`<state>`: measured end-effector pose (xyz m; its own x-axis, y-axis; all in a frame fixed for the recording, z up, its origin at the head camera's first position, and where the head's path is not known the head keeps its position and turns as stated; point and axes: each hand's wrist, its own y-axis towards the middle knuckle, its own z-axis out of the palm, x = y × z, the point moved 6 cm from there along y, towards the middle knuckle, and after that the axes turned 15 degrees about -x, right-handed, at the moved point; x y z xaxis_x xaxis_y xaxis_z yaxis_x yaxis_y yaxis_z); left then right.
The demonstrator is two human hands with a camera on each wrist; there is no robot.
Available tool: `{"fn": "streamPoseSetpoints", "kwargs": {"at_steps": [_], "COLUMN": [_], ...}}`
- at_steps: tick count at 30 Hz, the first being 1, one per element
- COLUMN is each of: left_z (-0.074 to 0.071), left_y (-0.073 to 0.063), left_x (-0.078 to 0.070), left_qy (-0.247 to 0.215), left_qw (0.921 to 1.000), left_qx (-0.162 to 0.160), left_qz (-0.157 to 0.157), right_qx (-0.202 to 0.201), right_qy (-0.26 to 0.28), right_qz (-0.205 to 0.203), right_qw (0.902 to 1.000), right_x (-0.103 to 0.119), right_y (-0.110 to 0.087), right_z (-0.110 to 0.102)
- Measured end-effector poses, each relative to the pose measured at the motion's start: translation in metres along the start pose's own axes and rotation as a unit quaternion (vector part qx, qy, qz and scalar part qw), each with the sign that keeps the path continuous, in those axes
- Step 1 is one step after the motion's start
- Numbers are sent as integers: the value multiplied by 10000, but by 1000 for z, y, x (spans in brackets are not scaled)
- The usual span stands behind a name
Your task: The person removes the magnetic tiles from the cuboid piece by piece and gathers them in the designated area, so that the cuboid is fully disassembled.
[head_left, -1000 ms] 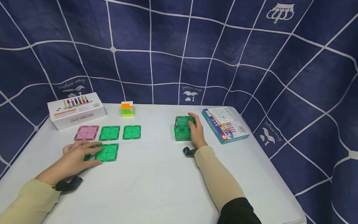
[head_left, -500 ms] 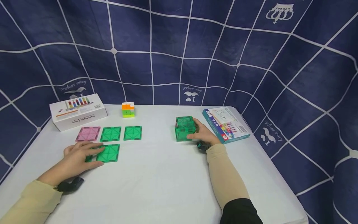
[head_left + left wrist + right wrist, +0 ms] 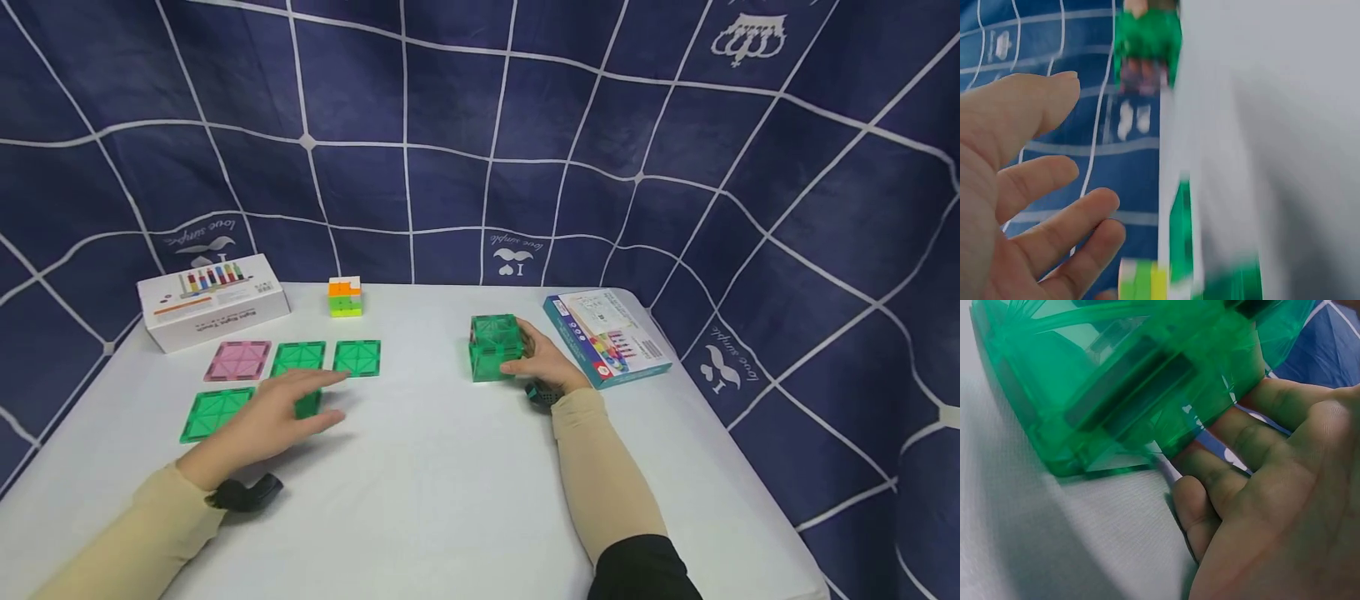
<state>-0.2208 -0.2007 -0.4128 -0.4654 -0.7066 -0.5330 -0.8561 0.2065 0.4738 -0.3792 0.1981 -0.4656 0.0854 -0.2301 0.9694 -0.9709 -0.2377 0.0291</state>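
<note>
My right hand [image 3: 551,362] holds the near right side of a see-through green box of magnetic tiles [image 3: 493,350], thumb in front and fingers behind. Its walls and tile edges fill the top of the right wrist view, fingers against the lower side. My left hand [image 3: 273,417] hovers over the table with spread fingers and nothing in them, as the left wrist view confirms. Beneath it a green tile [image 3: 307,406] is partly covered. Around it lie a pink tile [image 3: 238,361] and green tiles at the back middle [image 3: 298,356], back right [image 3: 357,358] and front left [image 3: 216,413].
A small puzzle cube [image 3: 345,297] stands behind the tiles, beside a white box [image 3: 217,304] at the back left. A flat teal-edged box [image 3: 609,335] lies to the right of my right hand. A blue checked curtain [image 3: 450,183] hangs behind the white table [image 3: 420,492].
My left hand has lifted off the front tiles and moved right, uncovering the front-left green tile. My right hand has shifted from the box's top to its right side.
</note>
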Motion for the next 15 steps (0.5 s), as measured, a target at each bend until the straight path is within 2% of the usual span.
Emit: {"fn": "streamPoseSetpoints", "kwargs": {"at_steps": [3, 6, 10, 12, 15], "left_z": [29, 55, 86, 101, 122], "left_y": [15, 35, 64, 78, 94], "left_x": [-15, -26, -40, -47, -59], "left_qy": [-678, -1411, -2315, -2626, -2920], "left_qw": [9965, 9861, 9614, 9477, 9315], "left_qx": [414, 683, 1027, 1210, 1429], "left_qz": [-259, -552, -1073, -1352, -1633], "right_qx": [41, 100, 205, 205, 155], "right_qy": [-28, 41, 347, 443, 474], "right_qz": [-37, -78, -133, -157, -162], "right_qw": [10000, 9999, 9991, 9987, 9986], "right_x": [-1, -1, -2, -2, -3], "right_y": [0, 1, 2, 4, 4], "right_z": [-1, 1, 3, 2, -3]}}
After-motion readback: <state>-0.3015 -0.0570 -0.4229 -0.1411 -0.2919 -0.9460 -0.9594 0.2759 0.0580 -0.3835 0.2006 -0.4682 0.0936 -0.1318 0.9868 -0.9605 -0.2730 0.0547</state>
